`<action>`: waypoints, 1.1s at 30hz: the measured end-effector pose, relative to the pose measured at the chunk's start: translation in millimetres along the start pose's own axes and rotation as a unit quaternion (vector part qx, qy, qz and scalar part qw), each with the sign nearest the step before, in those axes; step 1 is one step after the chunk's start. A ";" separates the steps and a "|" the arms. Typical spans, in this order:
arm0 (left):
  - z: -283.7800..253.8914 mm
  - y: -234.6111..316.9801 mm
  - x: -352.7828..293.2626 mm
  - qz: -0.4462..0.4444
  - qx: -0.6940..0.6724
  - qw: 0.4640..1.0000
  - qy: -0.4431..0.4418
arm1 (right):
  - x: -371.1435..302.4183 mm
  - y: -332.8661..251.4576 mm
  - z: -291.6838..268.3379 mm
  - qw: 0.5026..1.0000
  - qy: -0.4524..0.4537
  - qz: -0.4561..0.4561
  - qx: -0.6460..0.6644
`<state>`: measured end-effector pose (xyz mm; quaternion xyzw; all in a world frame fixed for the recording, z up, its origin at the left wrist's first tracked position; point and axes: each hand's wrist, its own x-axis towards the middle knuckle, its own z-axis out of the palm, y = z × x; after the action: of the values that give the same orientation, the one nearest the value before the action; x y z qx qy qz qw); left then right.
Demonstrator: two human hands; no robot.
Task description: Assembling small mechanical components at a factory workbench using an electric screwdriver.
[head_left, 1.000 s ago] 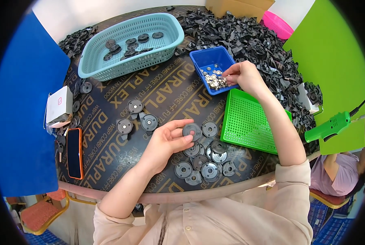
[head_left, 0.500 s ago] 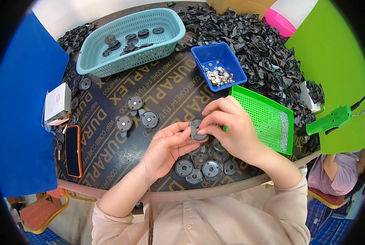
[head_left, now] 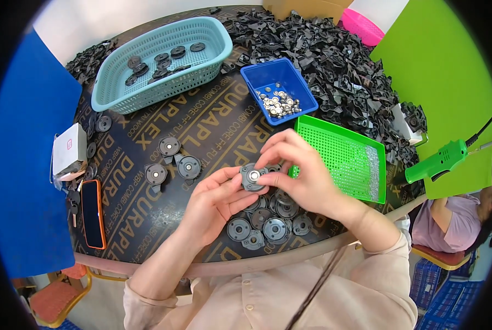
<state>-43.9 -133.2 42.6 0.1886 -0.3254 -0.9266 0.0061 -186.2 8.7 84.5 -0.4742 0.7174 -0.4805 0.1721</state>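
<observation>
L hand (head_left: 208,202) clamps the disc (head_left: 250,186) up by the pile (head_left: 260,219); R hand (head_left: 307,175), thumb & index a bit apart at the metal insert (head_left: 253,176) mid-disc, contact unclear. Risk: off-centre thumb push could tilt it; w/ loose L grip, disc drops.

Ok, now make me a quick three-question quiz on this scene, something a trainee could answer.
1. True or false: the left hand holds a dark round disc with a bright metal piece at its centre.
2. Where is the heap of small round metal pieces?
A) the green tray
B) the blue bin
C) the teal basket
3. Fill in the blank: the orange-edged phone lies on the person's ____ side of the table.

Key: 1. True; 2. B; 3. left.
</observation>
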 end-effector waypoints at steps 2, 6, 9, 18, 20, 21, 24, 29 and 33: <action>-1.0 1.6 0.2 0.001 0.013 1.000 0.007 | 13.4 9.5 -15.8 0.996 0.048 -0.026 -0.067; 6.4 5.4 -3.1 0.003 0.059 0.998 0.020 | 52.6 67.1 -99.6 0.839 0.154 0.018 -0.522; 9.7 5.9 -0.9 -0.008 0.046 0.999 0.007 | 63.8 102.7 -141.4 0.866 0.149 0.078 -0.471; 5.2 6.1 -3.7 -0.024 0.020 0.999 -0.006 | 72.6 129.4 -145.3 0.868 0.195 0.065 -0.452; 5.9 6.9 -3.4 -0.028 0.013 0.999 -0.009 | 72.1 117.8 -146.4 0.871 0.227 0.024 -0.434; 6.8 7.4 -2.8 -0.033 -0.004 0.999 -0.011 | 69.4 108.9 -149.6 0.871 0.258 -0.017 -0.416; 5.2 7.3 -2.5 -0.033 -0.036 0.999 -0.017 | 57.4 63.0 -127.6 0.921 0.250 0.019 -0.299; 3.9 5.8 -2.2 -0.020 -0.028 0.999 -0.026 | 26.2 21.6 -79.8 0.982 0.100 0.090 0.133; 3.6 1.2 0.2 -0.027 0.017 0.999 0.019 | 0.6 3.9 -32.3 0.993 0.097 0.041 0.059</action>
<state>-45.5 -132.0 45.8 0.2149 -0.3359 -0.9169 -0.0156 -211.2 25.6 96.8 -0.3849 0.7196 -0.5583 0.1494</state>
